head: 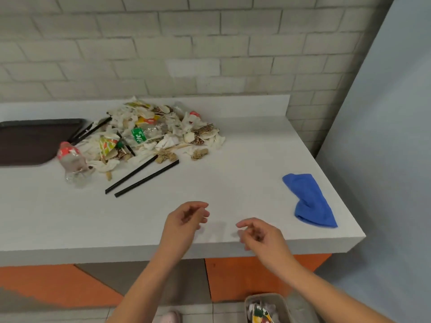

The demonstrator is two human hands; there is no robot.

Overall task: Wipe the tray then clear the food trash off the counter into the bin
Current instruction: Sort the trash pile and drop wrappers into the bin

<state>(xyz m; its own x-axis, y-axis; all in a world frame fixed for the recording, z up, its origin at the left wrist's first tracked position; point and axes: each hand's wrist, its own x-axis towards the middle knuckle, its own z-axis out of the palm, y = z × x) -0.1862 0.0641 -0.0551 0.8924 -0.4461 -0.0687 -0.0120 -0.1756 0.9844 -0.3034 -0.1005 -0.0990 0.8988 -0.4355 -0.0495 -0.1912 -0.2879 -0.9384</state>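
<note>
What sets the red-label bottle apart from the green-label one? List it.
The red-label bottle lies at the pile's left edge beside the tray, mostly exposed; the green-label bottle sits in the middle, hemmed in by napkins. The red-label one holds some brownish liquid; the green-label one looks empty. Both are clear plastic, crumpled and on their sides.

Matt white counter (233, 159), soft blue cloth (310, 201), crumpled paper trash (172, 127), clear plastic bottle (72, 162).
</note>
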